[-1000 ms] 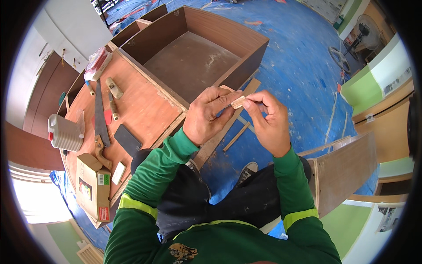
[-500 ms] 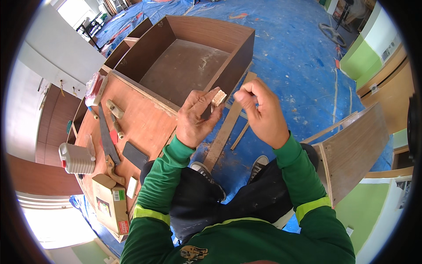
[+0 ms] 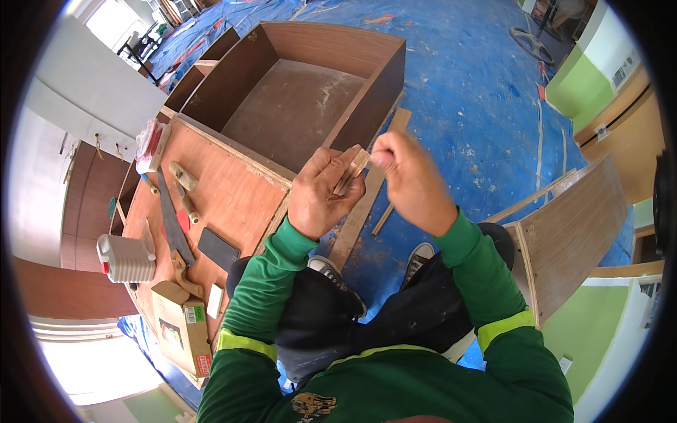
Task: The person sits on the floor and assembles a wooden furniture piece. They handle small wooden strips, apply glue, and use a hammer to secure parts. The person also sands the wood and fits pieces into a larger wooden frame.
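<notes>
1. The left hand (image 3: pixel 319 194) is pinching a small wooden piece (image 3: pixel 354 169) between thumb and fingers, holding it up in front of the body, above the plank (image 3: pixel 360 220) that is lying on the blue floor sheet (image 3: pixel 479 134).
2. The piece's long axis is slanting up and to the right, its far end poking out past the left fingertips.
3. The right hand (image 3: pixel 412 180) is hovering just right of that far end, curled with thumb and forefinger drawn close; it is blurring, so I cannot tell whether it is touching the piece or gripping anything.
4. The left hand is the nearer one, since it is carrying the piece; the right is facing the exposed end.
5. To the left, a handsaw (image 3: pixel 175 218) is resting on the plywood-topped table (image 3: pixel 236 187), well apart from both hands.
</notes>
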{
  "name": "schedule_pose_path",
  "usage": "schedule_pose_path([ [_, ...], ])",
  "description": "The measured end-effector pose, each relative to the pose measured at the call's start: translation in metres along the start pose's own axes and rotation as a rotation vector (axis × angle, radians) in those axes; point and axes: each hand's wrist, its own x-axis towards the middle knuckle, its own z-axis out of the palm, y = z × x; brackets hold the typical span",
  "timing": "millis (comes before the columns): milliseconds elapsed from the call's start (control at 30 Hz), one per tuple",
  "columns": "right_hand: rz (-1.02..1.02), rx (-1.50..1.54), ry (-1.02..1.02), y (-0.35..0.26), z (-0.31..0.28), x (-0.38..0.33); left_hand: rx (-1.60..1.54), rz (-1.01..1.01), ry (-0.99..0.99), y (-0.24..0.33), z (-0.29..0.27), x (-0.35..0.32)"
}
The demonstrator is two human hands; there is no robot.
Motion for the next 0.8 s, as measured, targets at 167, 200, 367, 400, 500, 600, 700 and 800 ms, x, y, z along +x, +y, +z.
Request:
schedule_pose_path([
  [167, 0.018, -0.016, -0.078, -0.003, -0.026, 0.014, -0.019, -0.071, -0.029, 0.001, -0.004, 0.000],
  [200, 0.002, 0.007, -0.114, -0.014, -0.025, 0.011, -0.014, -0.072, -0.029, 0.001, -0.005, 0.000],
  [367, -0.199, -0.148, -0.130, -0.012, -0.005, 0.002, -0.045, -0.049, -0.026, 0.001, 0.000, -0.001],
  [400, -0.158, -0.174, -0.128, -0.011, -0.003, 0.000, -0.037, -0.040, -0.034, 0.001, 0.002, -0.001],
  [500, -0.080, -0.157, -0.051, 0.009, -0.002, 0.000, -0.049, -0.129, -0.067, 0.007, 0.000, 0.001],
  [600, -0.014, -0.151, 0.061, 0.022, -0.008, 0.009, -0.230, -0.263, 0.036, -0.021, -0.005, 0.001],
  [700, 0.068, -0.183, -0.036, 0.038, -0.024, 0.010, -0.780, -0.574, 0.283, -0.045, -0.019, 0.016],
  [800, 0.417, 0.069, -0.347, 0.024, -0.031, 0.010, -0.994, -0.590, 0.488, -0.067, -0.049, 0.019],
])
